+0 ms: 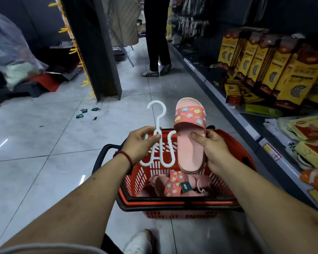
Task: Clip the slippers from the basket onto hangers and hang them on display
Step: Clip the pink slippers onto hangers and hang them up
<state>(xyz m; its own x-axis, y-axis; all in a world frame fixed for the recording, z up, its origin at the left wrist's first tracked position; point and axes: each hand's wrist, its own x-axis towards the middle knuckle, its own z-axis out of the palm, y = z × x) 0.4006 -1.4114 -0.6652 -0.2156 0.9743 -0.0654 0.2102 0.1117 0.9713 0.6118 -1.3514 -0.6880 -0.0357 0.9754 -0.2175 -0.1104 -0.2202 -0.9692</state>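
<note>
Pink slipper (190, 143): gripped by right hand (214, 149) above basket (228, 200).
Hanger (159, 138): pinched by left hand (140, 142).
Advice: strap was best slid squarely onto the arm.

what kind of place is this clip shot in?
Most likely a retail shop aisle, perhaps a general goods store. Shelves on the right carry rows of yellow boxed goods with price tags on the edge, a red shopping basket stands on the tiled floor, and a rack of yellow display hooks runs up a pillar.
</note>
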